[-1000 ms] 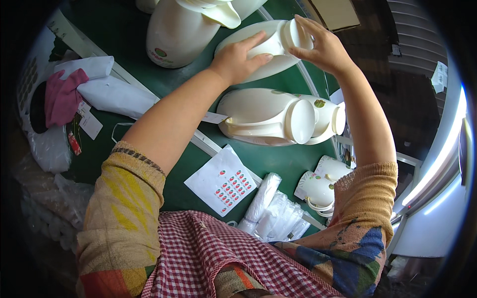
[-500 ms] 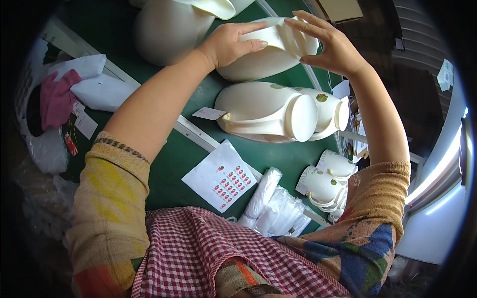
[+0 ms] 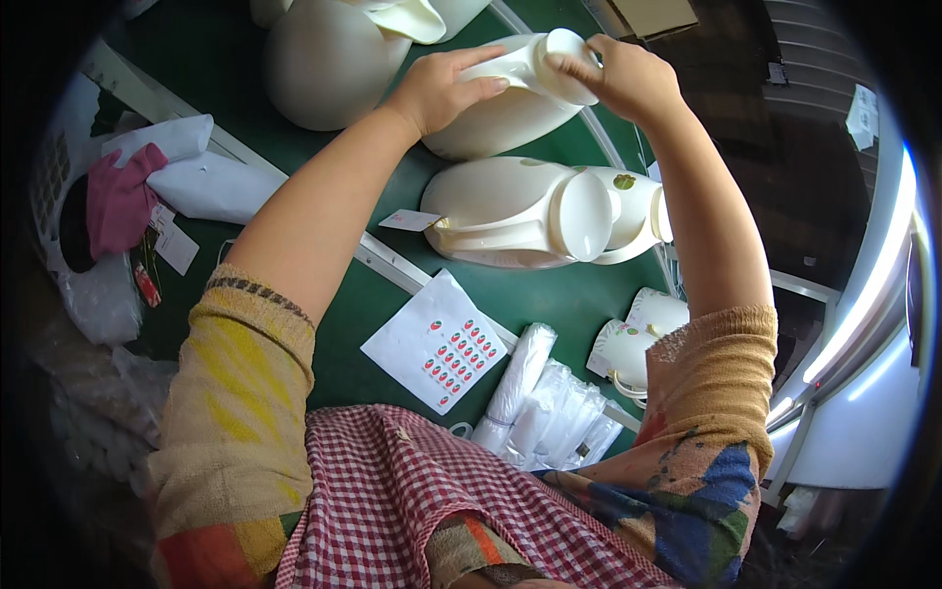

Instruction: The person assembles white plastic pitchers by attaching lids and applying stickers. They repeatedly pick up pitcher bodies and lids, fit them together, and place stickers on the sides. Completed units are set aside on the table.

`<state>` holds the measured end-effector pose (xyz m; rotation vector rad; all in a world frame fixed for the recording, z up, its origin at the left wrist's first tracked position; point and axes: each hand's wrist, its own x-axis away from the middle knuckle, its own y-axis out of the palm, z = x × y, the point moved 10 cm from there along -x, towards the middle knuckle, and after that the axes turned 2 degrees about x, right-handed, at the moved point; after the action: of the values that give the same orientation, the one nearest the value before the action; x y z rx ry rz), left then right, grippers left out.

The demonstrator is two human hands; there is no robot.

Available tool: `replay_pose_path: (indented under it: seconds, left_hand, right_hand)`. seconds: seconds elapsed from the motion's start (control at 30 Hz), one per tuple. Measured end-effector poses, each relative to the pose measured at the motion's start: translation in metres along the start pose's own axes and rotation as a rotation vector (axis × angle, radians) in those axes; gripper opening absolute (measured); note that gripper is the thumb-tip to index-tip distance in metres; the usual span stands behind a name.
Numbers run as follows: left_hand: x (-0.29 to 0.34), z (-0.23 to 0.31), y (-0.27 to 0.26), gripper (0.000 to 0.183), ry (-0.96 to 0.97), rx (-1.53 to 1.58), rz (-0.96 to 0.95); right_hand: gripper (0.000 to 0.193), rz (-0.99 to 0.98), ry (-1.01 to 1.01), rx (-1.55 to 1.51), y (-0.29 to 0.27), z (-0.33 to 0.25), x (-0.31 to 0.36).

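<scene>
A white jug [image 3: 505, 123] lies at the far side of the green table, tilted away from me. My left hand [image 3: 440, 90] closes round its handle, thumb and forefinger along it. My right hand [image 3: 630, 80] grips the round white lid [image 3: 569, 49] at the jug's end, thumb across its face. I cannot tell whether the lid sits fully on the jug. Closer to me stands a second white jug [image 3: 500, 211] with a round lid [image 3: 586, 218] and a small tag [image 3: 409, 220] by it. Another jug [image 3: 628, 196] with a green leaf pattern is partly hidden behind it.
Large white vessels [image 3: 329, 69] stand at the far left. A white sheet of red stickers [image 3: 435, 344] and clear plastic bags [image 3: 549, 417] lie near me. White cups [image 3: 628, 348] sit at the right, partly behind my sleeve. A pink cloth [image 3: 123, 201] is at left.
My right hand's spread fingers have closed on the lid, which now shows its round face. My left hand stays at the handle. The whole view has shifted slightly.
</scene>
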<state>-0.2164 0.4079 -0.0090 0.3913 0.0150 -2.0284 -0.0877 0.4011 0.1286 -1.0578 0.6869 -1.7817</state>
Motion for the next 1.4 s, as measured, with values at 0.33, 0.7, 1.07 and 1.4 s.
replay_pose_path:
  seconds: [0.33,0.7,1.07,1.4]
  left_hand:
    - [0.000,0.000,0.008,0.057,-0.037,-0.010,-0.020]
    - [0.016,0.010,0.002,0.058,-0.020,-0.049,0.074]
    - [0.060,0.010,0.025,0.061,-0.224,0.287,-0.134]
    - [0.078,0.025,0.047,0.045,-0.021,-0.288,0.168]
  right_hand:
    - [0.069,0.697,-0.258,-0.094,-0.009,0.023,0.014]
    - [0.083,0.290,-0.344,-0.373,-0.005,-0.006,0.017]
    - [0.065,0.725,-0.758,-0.155,-0.012,-0.054,0.045]
    - [0.054,0.789,0.049,-0.402,0.009,-0.029,0.027]
